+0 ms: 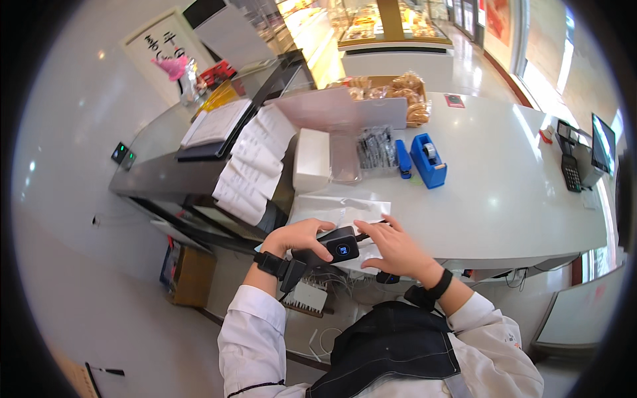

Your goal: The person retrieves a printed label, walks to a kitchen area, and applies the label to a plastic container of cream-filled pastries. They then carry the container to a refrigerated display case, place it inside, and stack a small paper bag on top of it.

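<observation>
My left hand (302,237) is closed round a black power bank (344,245) with a small lit display, held just over the near edge of the white counter. Right beside it is my right hand (398,249), its thumb and fingers spread apart. A short black cable (362,237) runs from the power bank's end under the right fingers; whether they touch it I cannot tell. Beneath both hands lies a silvery plastic bag (338,204). Each wrist wears a black strap.
Behind my hands stand a white box (312,159), a packet of black wrapped items (377,147), a blue stapler (403,159) and a blue tape dispenser (428,161). Paper slips (251,169) hang at the left. Wrapped bread (408,89) sits farther back; a payment terminal (571,172) stands right.
</observation>
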Action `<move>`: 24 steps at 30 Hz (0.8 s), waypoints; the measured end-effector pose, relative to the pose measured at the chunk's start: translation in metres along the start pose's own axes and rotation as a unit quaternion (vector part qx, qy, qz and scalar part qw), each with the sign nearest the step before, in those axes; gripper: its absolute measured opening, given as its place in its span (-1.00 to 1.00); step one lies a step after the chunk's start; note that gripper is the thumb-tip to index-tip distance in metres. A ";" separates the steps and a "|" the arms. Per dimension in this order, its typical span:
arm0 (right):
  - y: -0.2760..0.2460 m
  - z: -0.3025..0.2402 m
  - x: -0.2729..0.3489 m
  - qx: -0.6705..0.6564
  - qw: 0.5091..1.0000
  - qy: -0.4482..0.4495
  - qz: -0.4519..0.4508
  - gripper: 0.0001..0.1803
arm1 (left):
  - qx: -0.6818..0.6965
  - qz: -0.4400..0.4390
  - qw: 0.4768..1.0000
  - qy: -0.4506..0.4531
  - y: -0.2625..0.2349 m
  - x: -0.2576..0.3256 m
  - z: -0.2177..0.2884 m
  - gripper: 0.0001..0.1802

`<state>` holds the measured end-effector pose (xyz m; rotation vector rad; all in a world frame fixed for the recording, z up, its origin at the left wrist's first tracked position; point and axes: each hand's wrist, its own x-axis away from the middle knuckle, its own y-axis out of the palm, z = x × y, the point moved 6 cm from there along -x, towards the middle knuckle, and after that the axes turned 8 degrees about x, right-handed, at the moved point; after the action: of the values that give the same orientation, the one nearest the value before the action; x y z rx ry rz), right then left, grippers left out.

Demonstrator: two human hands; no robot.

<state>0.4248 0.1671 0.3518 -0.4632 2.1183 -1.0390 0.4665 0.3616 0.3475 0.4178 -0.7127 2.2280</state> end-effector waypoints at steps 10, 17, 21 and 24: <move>0.042 0.037 -0.012 0.107 0.993 0.001 0.041 -0.33 | 0.039 -0.027 0.997 -0.056 -0.012 -0.061 -0.026 -0.36; 0.066 0.053 -0.020 0.145 0.988 0.048 0.034 -0.37 | 0.026 0.183 0.980 0.073 -0.047 -0.033 -0.042 -0.49; 0.068 0.057 -0.028 0.160 0.982 0.099 0.027 -0.36 | 0.113 0.303 0.933 0.156 -0.042 0.027 -0.031 -0.53; 0.053 0.045 -0.027 0.222 0.969 0.100 0.050 -0.33 | 0.257 0.298 0.899 0.193 -0.011 0.050 -0.015 -0.53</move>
<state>0.4758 0.1916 0.3028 -0.0334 1.9695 -1.5002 0.4396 0.4049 0.3644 -0.0250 -0.0089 2.9641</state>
